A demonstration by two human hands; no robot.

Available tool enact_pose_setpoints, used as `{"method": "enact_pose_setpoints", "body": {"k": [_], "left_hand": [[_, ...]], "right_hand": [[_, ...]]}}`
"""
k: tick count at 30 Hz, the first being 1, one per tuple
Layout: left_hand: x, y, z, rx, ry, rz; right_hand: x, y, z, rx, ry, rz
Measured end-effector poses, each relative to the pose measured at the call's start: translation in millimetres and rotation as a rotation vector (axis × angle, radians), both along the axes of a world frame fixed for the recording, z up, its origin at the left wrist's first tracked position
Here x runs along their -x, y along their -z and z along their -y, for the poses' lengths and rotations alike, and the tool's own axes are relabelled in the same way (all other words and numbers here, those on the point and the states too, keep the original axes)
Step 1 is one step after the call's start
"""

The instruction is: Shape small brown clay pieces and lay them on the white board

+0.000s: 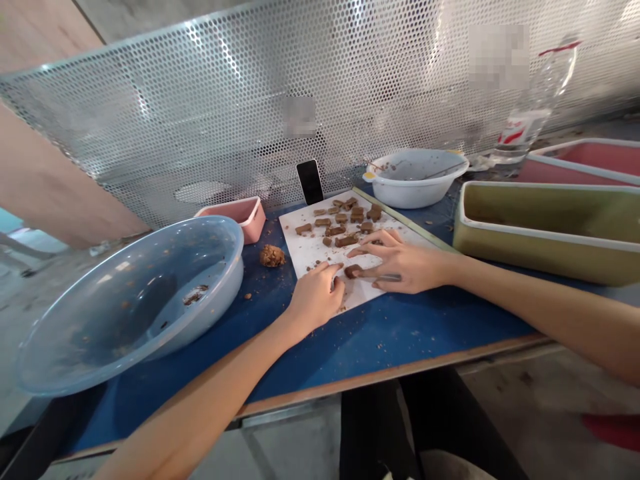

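Observation:
A small dark-brown clay-like piece (353,271) lies on a white sheet (300,250) between my two hands. My right hand (407,263) reaches in from the right, touching this piece with a fingertip. Part of a thin grey stick-like tool (391,277) shows under its palm, held there; its other fingers are spread over the sheet. My left hand (317,293) rests at the sheet's near left edge, thumb and fingers curled together. Whatever lies between them is mostly hidden. Several shaped brown pieces (345,240) and crumbs are scattered over the far part of the sheet.
A brown lump (273,256) sits left of the sheet, near a large blue basin (220,267) and a pink box (254,223). Behind stand a phone (310,182) and a perforated metal screen (250,107). To the right are a white basin (413,193), a green planter (545,243) and a bottle (530,113).

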State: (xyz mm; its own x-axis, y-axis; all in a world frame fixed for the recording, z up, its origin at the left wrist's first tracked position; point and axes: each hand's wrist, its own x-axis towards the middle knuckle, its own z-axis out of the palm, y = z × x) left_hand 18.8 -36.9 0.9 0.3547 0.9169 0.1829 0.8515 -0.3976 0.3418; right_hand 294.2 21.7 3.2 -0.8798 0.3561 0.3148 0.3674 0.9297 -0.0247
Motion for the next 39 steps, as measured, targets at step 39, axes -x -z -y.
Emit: {"method": "enact_pose_setpoints", "body": {"k": [39], "left_hand": [[-1.3, -1.4, 2.9, 0.000, 0.004, -0.007]], "right_hand": [[-5.1, 7.3, -7.1, -0.042, 0.001, 0.008]]}}
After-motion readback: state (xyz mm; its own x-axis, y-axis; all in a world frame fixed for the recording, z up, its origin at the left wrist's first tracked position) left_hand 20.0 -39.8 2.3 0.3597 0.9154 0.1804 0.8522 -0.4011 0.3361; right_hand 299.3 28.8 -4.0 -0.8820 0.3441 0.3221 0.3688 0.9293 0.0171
